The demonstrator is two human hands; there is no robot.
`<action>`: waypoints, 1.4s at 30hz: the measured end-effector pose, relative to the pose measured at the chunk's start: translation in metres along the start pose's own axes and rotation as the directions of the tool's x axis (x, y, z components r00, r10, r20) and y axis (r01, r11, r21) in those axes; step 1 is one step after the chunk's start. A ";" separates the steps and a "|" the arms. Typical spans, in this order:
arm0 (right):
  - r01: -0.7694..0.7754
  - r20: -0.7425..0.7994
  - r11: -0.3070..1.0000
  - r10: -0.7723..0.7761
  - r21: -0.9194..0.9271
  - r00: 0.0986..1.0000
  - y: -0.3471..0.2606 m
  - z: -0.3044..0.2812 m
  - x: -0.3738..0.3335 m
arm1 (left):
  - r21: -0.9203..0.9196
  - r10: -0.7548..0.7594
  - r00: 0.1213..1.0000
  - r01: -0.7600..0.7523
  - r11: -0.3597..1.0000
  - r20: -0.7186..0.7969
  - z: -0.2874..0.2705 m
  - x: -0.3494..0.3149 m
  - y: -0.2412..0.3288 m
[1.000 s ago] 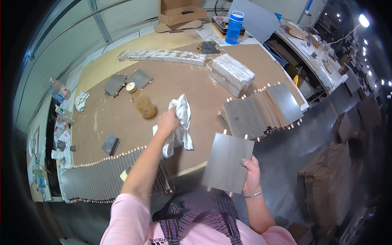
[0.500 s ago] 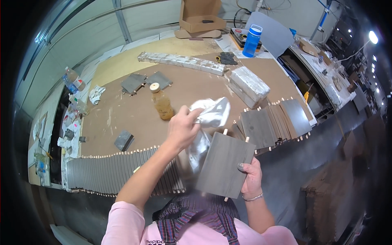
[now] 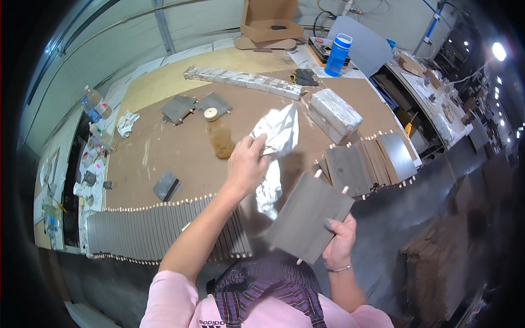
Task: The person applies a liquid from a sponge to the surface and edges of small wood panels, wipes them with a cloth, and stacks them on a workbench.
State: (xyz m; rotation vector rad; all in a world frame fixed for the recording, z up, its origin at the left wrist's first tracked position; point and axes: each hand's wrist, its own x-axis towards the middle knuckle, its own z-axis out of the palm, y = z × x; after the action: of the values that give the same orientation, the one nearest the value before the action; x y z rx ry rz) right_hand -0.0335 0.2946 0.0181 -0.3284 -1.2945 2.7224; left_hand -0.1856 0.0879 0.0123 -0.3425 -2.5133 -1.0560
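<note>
A crumpled white cloth (image 3: 278, 131) is pinched in the fingers of my left hand (image 3: 246, 165), above the middle of the table. Part of the cloth hangs below the hand. My right hand (image 3: 340, 240) grips a grey wood-grain panel (image 3: 309, 218) by its right edge, thumb on the face. Short wooden dowels stick out of the panel's far and near edges; it is held tilted, clear of the table. Just left of the left hand stands a bottle of amber liquid (image 3: 220, 139) with a pale cap.
A long row of doweled panels (image 3: 147, 232) lines the near left edge. More panels (image 3: 350, 169) lean at right beside a paint-stained block (image 3: 334, 113). Farther back lie a whitish bar (image 3: 240, 82), dark gloves (image 3: 304, 77), a blue bottle (image 3: 338, 56) and an open cardboard box (image 3: 270, 24).
The left hand has lifted slightly, and the cloth now stands higher and hangs differently. The panel in the right hand has shifted right and turned clockwise.
</note>
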 end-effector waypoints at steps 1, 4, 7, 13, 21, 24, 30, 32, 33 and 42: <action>0.054 -0.008 0.999 -0.054 0.004 0.999 -0.003 -0.003 0.003 | 0.098 0.139 0.989 -0.134 0.986 -0.051 -0.007 -0.007 0.000; 0.133 -0.048 0.991 -0.132 0.032 0.990 -0.012 -0.012 0.004 | -0.277 -0.061 0.970 0.127 0.953 0.234 -0.005 -0.040 0.020; 0.177 -0.093 0.983 -0.172 0.050 0.981 -0.010 -0.011 -0.002 | -0.594 -0.135 0.739 0.624 0.507 0.660 -0.015 -0.071 0.063; 0.176 -0.050 0.983 -0.173 0.054 0.984 -0.006 -0.012 -0.006 | -0.700 -0.110 0.727 0.684 0.206 0.678 -0.024 -0.083 0.070; 0.191 -0.017 0.981 -0.190 0.034 0.982 -0.003 -0.008 -0.010 | -0.752 -0.214 0.799 0.601 0.273 0.561 -0.017 -0.093 0.074; 0.176 -0.009 0.982 -0.176 0.064 0.984 -0.001 -0.009 -0.011 | -0.763 -0.216 0.828 0.561 0.322 0.518 -0.014 -0.099 0.070; 0.188 -0.016 0.981 -0.188 0.043 0.982 0.005 -0.012 -0.012 | -0.744 -0.251 0.796 0.605 0.283 0.551 -0.018 -0.098 0.074; 0.173 -0.007 0.984 -0.173 0.036 0.985 0.006 -0.014 -0.013 | -0.735 -0.248 0.789 0.614 0.288 0.562 -0.019 -0.098 0.073; 0.172 -0.008 0.984 -0.172 0.036 0.985 0.006 -0.011 -0.014 | -0.726 -0.243 0.783 0.622 0.292 0.573 -0.020 -0.098 0.072; 0.159 -0.040 0.987 -0.158 0.029 0.987 0.001 -0.008 -0.017 | -0.735 -0.235 0.781 0.624 0.264 0.579 -0.021 -0.102 0.076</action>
State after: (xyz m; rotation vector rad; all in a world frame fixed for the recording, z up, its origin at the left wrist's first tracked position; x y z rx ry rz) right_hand -0.0150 0.2969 0.0145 -0.2595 -1.2102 2.5889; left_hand -0.0609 0.1172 0.0282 -0.0685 -1.9978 -2.8790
